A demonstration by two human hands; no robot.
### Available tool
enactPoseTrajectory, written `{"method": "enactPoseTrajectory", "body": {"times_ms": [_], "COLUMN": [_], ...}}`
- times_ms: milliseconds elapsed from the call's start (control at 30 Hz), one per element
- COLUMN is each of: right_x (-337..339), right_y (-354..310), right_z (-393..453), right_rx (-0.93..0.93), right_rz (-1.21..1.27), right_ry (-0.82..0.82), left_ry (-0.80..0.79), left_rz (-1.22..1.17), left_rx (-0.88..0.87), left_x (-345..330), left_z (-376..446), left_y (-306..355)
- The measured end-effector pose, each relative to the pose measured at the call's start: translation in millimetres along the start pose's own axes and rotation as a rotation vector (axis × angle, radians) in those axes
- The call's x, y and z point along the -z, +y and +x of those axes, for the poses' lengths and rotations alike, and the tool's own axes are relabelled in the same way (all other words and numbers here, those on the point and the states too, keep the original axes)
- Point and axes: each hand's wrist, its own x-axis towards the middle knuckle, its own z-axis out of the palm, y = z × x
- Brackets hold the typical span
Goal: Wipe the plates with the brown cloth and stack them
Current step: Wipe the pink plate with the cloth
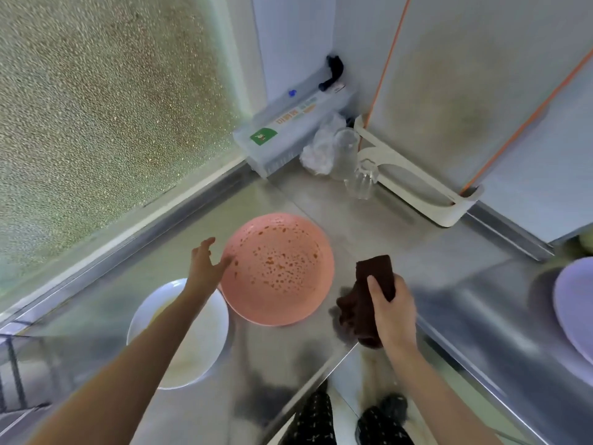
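Head view is looking down on a steel counter (321, 200) set in a corner, where the pink plate (278, 268) is lying flat with orange spots scattered over its face. Judging from those spots, the wiping of this plate is not yet done, and the step in hand seems to be taking hold of it.

The left hand (205, 263) is reaching forward with the arm stretched long across the counter, its fingers spread and fairly straight, the fingertips (228, 260) touching the plate's left rim (whether the thumb is hooked under the edge I cannot tell). It is gripping nothing so far.

The right hand (390, 308) is hovering just to the right of the plate, apart from it, palm turned down and fingers curled round the brown cloth (369, 300), which is bunching out above and below the fist.

A white plate (205, 335) is sitting beside the pink one, partly hidden under the left forearm, and the pink rim appears to be overlapping its far edge. A lilac plate (574, 303) is showing at the right edge of the picture, well apart.

The next move is probably calling for the left hand to steady or lift the pink plate by its rim while the cloth is being brought across to the spotted face.
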Motion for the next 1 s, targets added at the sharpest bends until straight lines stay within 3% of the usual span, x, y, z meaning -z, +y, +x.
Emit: {"method": "enactPoseTrajectory", "body": {"times_ms": [167, 300, 500, 667, 800, 1000], "right_x": [-15, -22, -26, -10, 3, -9], "right_y": [-3, -1, -1, -26, -63, -80], "right_z": [-6, -4, -5, -12, -22, -31], "right_rx": [-0.017, -0.065, -0.118, -0.077, -0.035, 0.303], "right_rz": [-0.006, 0.016, 0.034, 0.085, 0.152, -0.244], "right_ry": [0.034, 0.051, 0.064, 0.095, 0.014, -0.046], "left_ry": [-0.155, -0.154, -0.152, -0.143, -0.121, -0.044], "left_rz": [-0.093, 0.019, 0.043, -0.094, -0.218, -0.342], "left_rx": [0.141, 0.202, 0.092, -0.026, -0.126, -0.223], "left_x": [-5, -11, -17, -24, -35, -46], "left_z": [22, 34, 32, 8, -19, -59], "left_y": [-9, -16, -11, 18, 51, 110]}}
